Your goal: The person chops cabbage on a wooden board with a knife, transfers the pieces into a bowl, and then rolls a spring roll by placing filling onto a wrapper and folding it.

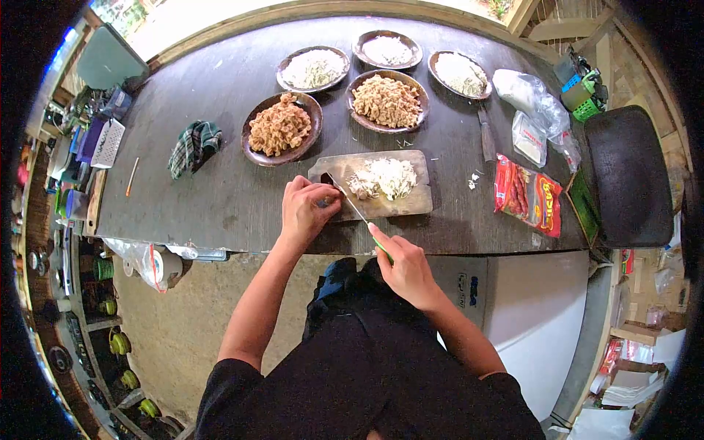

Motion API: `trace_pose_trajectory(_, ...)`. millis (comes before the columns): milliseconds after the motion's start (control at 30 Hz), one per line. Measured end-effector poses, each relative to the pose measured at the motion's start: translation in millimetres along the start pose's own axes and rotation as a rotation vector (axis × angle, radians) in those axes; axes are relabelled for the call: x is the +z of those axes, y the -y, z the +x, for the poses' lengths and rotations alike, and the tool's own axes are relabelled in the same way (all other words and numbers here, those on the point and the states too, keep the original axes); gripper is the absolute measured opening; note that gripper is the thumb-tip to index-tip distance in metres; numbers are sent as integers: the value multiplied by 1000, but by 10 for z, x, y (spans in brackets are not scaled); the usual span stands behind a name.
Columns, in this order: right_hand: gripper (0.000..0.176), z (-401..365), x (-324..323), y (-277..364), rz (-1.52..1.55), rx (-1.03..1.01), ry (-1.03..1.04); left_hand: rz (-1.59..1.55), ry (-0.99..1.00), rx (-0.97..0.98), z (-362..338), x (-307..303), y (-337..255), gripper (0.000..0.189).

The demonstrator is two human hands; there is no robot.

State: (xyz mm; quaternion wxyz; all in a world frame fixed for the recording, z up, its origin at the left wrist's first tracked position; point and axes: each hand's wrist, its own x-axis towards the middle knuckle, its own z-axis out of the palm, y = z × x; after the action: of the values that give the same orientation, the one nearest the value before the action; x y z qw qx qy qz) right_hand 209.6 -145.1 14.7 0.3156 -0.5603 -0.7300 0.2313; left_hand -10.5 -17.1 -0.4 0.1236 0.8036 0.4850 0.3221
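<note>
My right hand (405,270) grips the green handle of a knife (356,208), its blade slanting up and left across the wooden cutting board (411,207). At the board's left end, my left hand (306,211) has its fingers curled together beside the blade tip. A small dark piece (327,178) shows at these fingertips; its kind is not clear, and the fingers partly hide it. Finely chopped whitish pieces (392,178) lie heaped on the board, right of the blade.
Behind the board stand plates of brown crumbly food (387,101) and of pale shredded food (315,69). A red sausage packet (528,195), plastic bags (535,95) and another knife (486,136) lie to the right. A checked cloth (195,148) and a thin orange stick (133,177) are left.
</note>
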Motion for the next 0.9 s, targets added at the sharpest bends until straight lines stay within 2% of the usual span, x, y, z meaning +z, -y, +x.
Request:
trace_pose_trajectory(133, 53, 39, 41, 27, -38, 57, 22, -28, -5, 12, 1, 18, 10, 14)
trace_pose_trajectory(333, 51, 130, 65, 28, -98, 35, 0, 14, -21, 27, -5, -11, -34, 13)
trace_pose_trajectory(600, 53, -11, -33, -2, -23, 16, -7, 8, -27, 47, -25, -25, -36, 15)
trace_pose_trajectory(667, 54, -20, -28, 4, -5, -9, -8, 4, 16, -24, -37, -19, -21, 16)
trace_pose_trajectory(900, 54, 133, 36, 15, -19, 19, 8, -53, 7, -22, -8, -17, -24, 14)
